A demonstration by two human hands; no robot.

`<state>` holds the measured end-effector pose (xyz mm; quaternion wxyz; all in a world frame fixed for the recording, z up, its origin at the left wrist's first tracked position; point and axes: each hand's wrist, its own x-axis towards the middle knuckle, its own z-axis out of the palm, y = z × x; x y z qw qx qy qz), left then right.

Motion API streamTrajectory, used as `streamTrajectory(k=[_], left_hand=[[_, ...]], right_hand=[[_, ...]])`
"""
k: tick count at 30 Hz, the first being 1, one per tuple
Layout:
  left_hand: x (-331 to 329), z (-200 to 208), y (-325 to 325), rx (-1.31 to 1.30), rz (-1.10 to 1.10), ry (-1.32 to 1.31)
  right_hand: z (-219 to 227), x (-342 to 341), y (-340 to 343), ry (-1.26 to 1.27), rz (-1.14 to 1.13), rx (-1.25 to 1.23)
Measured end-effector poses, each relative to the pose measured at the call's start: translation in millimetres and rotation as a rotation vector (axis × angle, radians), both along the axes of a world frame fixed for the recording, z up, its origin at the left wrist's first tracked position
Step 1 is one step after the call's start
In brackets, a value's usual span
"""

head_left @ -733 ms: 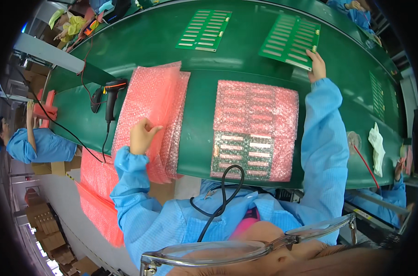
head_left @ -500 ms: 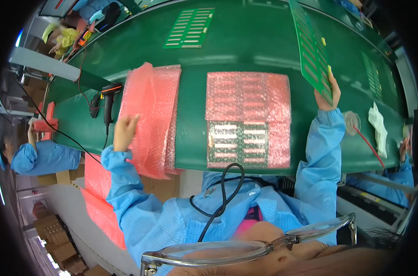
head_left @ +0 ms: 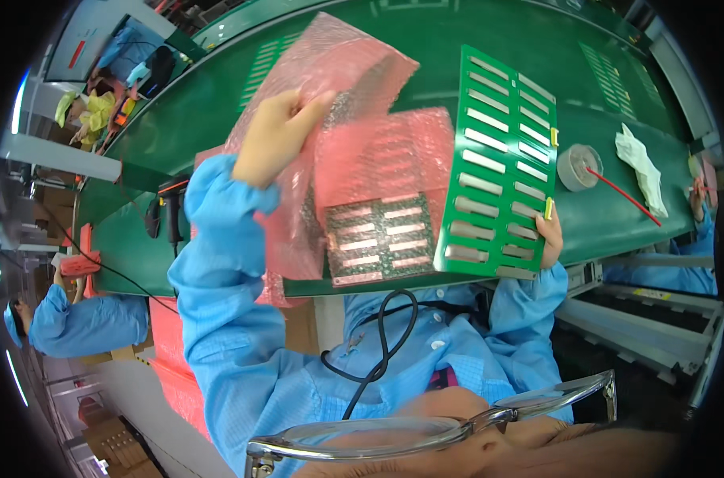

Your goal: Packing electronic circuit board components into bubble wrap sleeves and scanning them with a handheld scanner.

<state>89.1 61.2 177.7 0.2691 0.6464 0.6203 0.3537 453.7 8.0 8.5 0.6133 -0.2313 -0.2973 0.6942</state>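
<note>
Over the smooth green bench, I watched remotely as the left hand pinched a translucent pink bubble-wrap bag, while the right hand gripped a flat, rectangular circuit board by its lower right edge, beside a dimpled, glossy wrapped board.

Bright green rectangular circuit board, right of centre in the frame: two columns of silvery-grey bars, with small yellow connectors on its right edge. At centre, a dark green circuit board under clear film repeats the two-column pattern in pale pinkish bars. The translucent bubble-wrap bag at upper centre is pink, dotted with bubbles. The smooth tabletop is deep green. At right, a crumpled cloth is white, a thin stick red.
</note>
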Motion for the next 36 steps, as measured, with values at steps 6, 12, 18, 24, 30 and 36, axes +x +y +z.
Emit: streamTrajectory(k=[6, 12, 18, 24, 30, 36], left_hand=[[16, 33, 36, 0.015, 0.019, -0.073], [-14, 127, 0, 0.141, 0.189, 0.096], [-64, 214, -27, 0.239, 0.114, 0.070], [-27, 172, -24, 0.240, 0.111, -0.019], [51, 85, 29, -0.244, 0.049, 0.365], [47, -24, 65, -0.064, -0.134, 0.049]], right_hand=[[7, 37, -33, -0.043, 0.067, 0.054], [21, 38, -36, 0.082, 0.101, 0.037], [3, 38, -37, 0.129, 0.043, 0.030], [-4, 30, -39, -0.048, 0.045, 0.010], [4, 24, -57, 0.070, 0.070, 0.100], [13, 30, -45, -0.026, 0.178, 0.040]])
